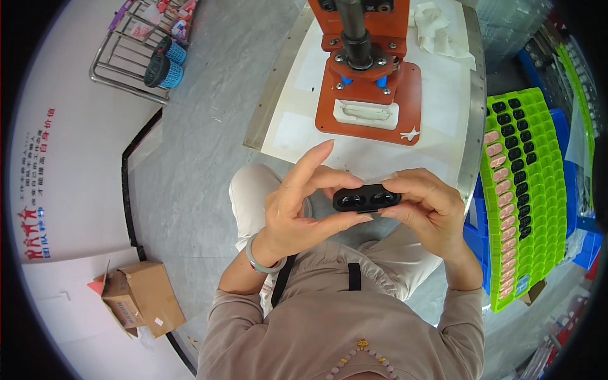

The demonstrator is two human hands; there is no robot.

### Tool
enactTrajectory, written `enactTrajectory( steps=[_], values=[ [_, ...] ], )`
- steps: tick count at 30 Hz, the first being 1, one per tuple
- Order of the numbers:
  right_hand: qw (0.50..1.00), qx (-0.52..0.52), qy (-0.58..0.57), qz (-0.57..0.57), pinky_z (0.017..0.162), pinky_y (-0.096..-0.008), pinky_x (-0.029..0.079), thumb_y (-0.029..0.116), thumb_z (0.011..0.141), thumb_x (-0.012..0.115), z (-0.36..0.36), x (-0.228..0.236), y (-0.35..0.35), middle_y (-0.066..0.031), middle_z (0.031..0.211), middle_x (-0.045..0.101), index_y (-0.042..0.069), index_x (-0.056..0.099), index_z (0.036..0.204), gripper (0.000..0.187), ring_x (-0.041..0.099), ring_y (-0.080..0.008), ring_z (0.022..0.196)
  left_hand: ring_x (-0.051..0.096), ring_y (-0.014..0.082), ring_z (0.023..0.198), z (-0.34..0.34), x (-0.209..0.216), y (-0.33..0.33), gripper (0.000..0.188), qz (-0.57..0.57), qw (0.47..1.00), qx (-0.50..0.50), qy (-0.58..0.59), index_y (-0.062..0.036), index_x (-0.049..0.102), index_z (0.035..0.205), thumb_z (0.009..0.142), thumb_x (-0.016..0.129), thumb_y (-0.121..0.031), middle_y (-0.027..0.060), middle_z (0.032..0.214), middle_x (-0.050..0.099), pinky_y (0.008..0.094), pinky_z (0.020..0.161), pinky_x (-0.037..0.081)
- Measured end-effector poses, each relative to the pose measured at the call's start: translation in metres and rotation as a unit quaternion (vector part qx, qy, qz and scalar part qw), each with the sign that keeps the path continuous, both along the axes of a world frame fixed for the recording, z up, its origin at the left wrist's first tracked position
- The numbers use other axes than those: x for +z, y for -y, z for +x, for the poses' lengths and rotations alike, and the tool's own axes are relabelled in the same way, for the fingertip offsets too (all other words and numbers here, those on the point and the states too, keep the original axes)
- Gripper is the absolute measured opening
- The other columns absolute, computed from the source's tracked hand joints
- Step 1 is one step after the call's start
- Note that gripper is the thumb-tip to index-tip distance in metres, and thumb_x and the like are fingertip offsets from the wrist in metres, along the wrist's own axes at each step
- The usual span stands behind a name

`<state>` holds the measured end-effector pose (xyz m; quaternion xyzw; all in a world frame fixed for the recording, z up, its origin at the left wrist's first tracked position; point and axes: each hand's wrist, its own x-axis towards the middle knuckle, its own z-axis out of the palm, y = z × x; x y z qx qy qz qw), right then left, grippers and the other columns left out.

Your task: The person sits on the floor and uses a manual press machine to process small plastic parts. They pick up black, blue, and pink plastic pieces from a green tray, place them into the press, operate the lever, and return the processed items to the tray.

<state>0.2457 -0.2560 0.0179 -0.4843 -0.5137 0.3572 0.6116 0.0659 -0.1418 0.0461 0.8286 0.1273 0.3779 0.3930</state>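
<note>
Between my two hands is a small black earbud case (367,199), held level above my lap with its two rounded wells facing up. My left hand (297,201) pinches its left end between thumb and fingers, the index finger raised off it. At the other end, the thumb and fingertips of my right hand (430,206) close on the case. Just beyond stands an orange-red hand press (364,69). Its base carries a white fixture block (366,114) with a long recess, below the press head.
On my right, a bright green tray (538,209) holds rows of black and pink case parts, with blue crates (560,136) around it. A crumpled white cloth (436,30) lies on the worktable (294,130). Cardboard boxes (152,296) and a metal rack (123,60) stand left.
</note>
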Motion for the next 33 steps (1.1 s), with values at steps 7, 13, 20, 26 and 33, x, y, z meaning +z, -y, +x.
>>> enactTrajectory(
  steps=[7,13,20,26,33],
  values=[
    [1.0,-0.016,-0.021,0.009,0.076,-0.0312,0.052,0.0,0.075,0.073,0.012,-0.011,0.014,-0.0127,0.102,0.064,0.001,0.064,0.108,0.034,0.064,-0.0227,0.092,0.065,0.0149,0.085,0.016,-0.003,0.013,0.091,-0.008,1.0,0.011,-0.021,0.006,0.032,0.138,0.065,0.085,-0.008,0.0092,0.094,0.069,0.023,0.063,0.049],
    [0.987,-0.038,0.115,0.11,0.075,-0.0313,0.055,0.005,0.076,0.074,0.039,0.013,0.061,-0.0152,0.107,0.064,-0.001,0.063,0.108,0.035,0.065,-0.0245,0.091,0.066,0.0169,0.075,0.03,0.006,0.045,0.083,-0.093,0.982,-0.138,-0.085,0.0042,0.04,0.134,0.065,0.085,-0.007,0.0101,0.092,0.069,0.0241,0.06,0.049],
    [0.926,-0.227,0.298,0.044,0.075,-0.0367,0.053,0.013,0.08,0.07,0.081,0.003,0.145,-0.0142,0.101,0.067,0.0,0.067,0.099,0.024,0.065,-0.0288,0.092,0.061,0.0336,0.1,0.082,0.007,0.075,0.061,0.126,0.978,-0.131,-0.096,0.0012,0.058,0.111,0.066,0.085,-0.031,0.0221,0.118,0.057,0.0431,0.083,0.049],
    [0.922,-0.351,0.089,-0.134,0.077,-0.034,0.049,0.002,0.078,0.067,0.245,-0.067,0.138,-0.0118,0.094,0.061,0.003,0.063,0.107,0.029,0.062,-0.028,0.086,0.04,0.0374,0.123,0.067,-0.039,0.01,0.045,0.258,0.947,0.085,-0.173,-0.0019,0.06,0.113,0.074,0.075,-0.019,0.0185,0.134,0.045,0.0482,0.102,0.033],
    [0.892,-0.165,0.368,-0.205,0.081,-0.0401,0.048,0.011,0.075,0.072,0.298,-0.114,0.024,-0.0154,0.099,0.062,0.004,0.066,0.105,0.032,0.061,-0.0326,0.092,0.029,0.036,0.131,0.065,-0.063,0.014,0.054,0.279,0.932,0.161,-0.167,-0.0046,0.051,0.126,0.073,0.061,-0.011,0.0156,0.141,0.039,0.0473,0.108,0.023]
  ],
)
